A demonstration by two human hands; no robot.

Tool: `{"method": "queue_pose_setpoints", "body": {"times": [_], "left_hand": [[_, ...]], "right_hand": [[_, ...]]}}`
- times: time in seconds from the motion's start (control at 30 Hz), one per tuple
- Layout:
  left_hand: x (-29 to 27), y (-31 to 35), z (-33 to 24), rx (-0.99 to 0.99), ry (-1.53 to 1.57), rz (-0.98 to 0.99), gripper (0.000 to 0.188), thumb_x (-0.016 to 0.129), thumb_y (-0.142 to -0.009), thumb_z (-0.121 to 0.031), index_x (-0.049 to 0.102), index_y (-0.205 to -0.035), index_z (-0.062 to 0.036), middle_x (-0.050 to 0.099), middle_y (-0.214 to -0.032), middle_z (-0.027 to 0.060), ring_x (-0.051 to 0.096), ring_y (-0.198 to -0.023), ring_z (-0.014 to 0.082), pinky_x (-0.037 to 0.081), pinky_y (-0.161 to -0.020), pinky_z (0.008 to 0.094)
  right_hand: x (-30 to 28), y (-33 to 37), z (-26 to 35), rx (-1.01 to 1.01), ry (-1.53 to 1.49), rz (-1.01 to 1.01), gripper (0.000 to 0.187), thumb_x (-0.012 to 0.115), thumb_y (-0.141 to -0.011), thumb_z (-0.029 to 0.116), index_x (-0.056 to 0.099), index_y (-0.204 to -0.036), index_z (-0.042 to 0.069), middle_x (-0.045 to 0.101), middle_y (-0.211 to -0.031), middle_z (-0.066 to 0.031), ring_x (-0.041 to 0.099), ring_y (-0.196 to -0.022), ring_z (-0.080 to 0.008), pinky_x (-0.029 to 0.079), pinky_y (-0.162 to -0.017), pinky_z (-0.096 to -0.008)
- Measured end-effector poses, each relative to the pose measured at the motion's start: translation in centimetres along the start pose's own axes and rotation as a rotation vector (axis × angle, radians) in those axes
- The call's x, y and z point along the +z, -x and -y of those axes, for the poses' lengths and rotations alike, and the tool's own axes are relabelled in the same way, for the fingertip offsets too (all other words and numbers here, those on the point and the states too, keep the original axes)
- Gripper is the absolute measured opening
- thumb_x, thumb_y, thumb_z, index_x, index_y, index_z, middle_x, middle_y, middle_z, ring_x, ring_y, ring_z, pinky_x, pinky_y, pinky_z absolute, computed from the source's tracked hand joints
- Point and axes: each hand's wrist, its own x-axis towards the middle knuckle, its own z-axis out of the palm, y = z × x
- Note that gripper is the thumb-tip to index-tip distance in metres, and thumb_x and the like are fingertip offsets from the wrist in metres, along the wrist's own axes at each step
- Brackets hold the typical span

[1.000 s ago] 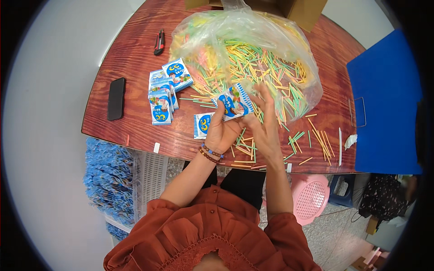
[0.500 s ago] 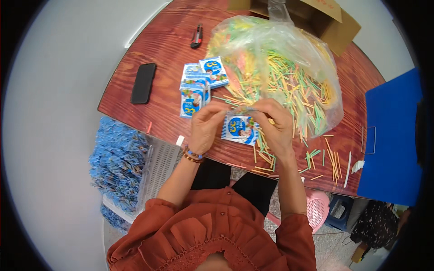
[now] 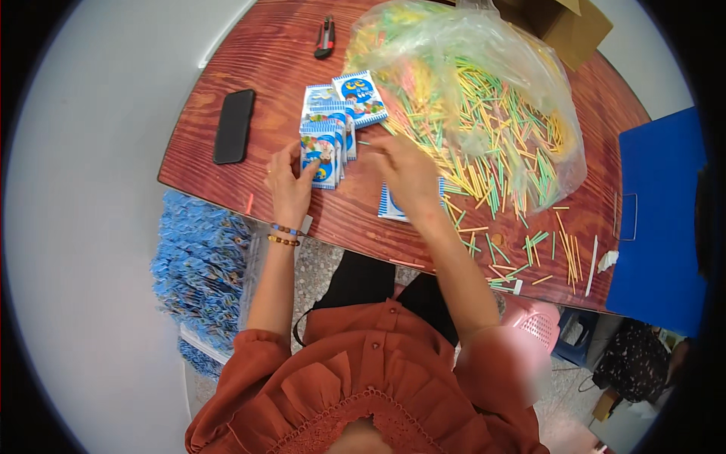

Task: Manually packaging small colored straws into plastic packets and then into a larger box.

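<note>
My left hand (image 3: 289,185) is at the small pile of blue and white snack packets (image 3: 321,155) left of the table's middle. Its thumb rests on the nearest packet's edge, with the other fingers apart beside it. To the right, my right hand (image 3: 408,172) hovers with fingers spread and somewhat blurred, nothing visible in them. Below that hand lies another blue and white packet (image 3: 392,206), partly hidden by my wrist. A large clear plastic bag (image 3: 522,60) of thin yellow, green and pink sticks lies behind it, with many sticks spilling toward me.
A black phone (image 3: 234,126) lies at the left and a box cutter (image 3: 324,38) farther back. At the right stands a blue board-like case (image 3: 658,219); a cardboard box (image 3: 575,34) is behind the bag. Blue packets are heaped in a container (image 3: 198,257) left below the table.
My hands have parted: the left has moved left to the packet pile, and the right has shifted over the single packet. The view has moved slightly, too.
</note>
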Motion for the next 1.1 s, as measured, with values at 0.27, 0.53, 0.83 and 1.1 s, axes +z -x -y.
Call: {"method": "queue_pose_setpoints", "body": {"times": [0.27, 0.53, 0.83, 1.1], "left_hand": [[0.6, 0.1, -0.1, -0.183, 0.428, 0.023, 0.05, 0.072, -0.083, -0.02, 0.054, -0.126, -0.0028, 0.06, -0.109, 0.012, 0.054, -0.106, 0.0269, 0.038, -0.094, 0.0413], [-0.1, 1.9, -5.2, 0.274, 0.011, -0.201, 0.043, 0.069, -0.084, -0.01, 0.055, -0.123, -0.0006, 0.057, -0.115, 0.0138, 0.05, -0.109, 0.0314, 0.038, -0.094, 0.0408], [7.8, 3.4, -8.1, -0.088, 0.613, 0.308, 0.023, 0.075, -0.081, -0.016, 0.06, -0.079, 0.0023, 0.059, -0.071, 0.006, 0.051, -0.062, 0.0101, 0.042, -0.056, 0.0284], [6.5, 3.1, -9.4, 0.296, 0.218, 0.185, 0.014, 0.069, -0.085, -0.005, 0.066, -0.096, 0.0018, 0.061, -0.08, 0.0019, 0.056, -0.076, 0.0059, 0.043, -0.06, 0.0227]], "right_hand": [[-6.3, 3.4, -5.8, -0.01, 0.283, 0.221, 0.021, 0.072, -0.076, 0.024, 0.065, -0.085, 0.006, 0.062, -0.082, -0.0077, 0.058, -0.084, -0.0268, 0.039, -0.079, -0.0393], [-7.2, 3.6, -7.2, -0.209, 0.167, 0.009, 0.012, 0.065, -0.083, 0.019, 0.069, -0.084, 0.008, 0.066, -0.085, -0.0064, 0.059, -0.085, -0.0243, 0.038, -0.079, -0.0375], [-7.3, 3.4, -6.4, 0.225, -0.531, 0.18, 0.011, 0.065, -0.085, 0.009, 0.063, -0.092, 0.001, 0.064, -0.077, -0.0011, 0.056, -0.068, -0.0057, 0.044, -0.058, -0.0245], [-6.4, 2.7, -7.7, -0.235, -0.067, -0.089, 0.01, 0.066, -0.083, 0.015, 0.068, -0.08, 0.006, 0.063, -0.072, -0.0048, 0.059, -0.063, -0.0211, 0.046, -0.059, -0.0329]]}}
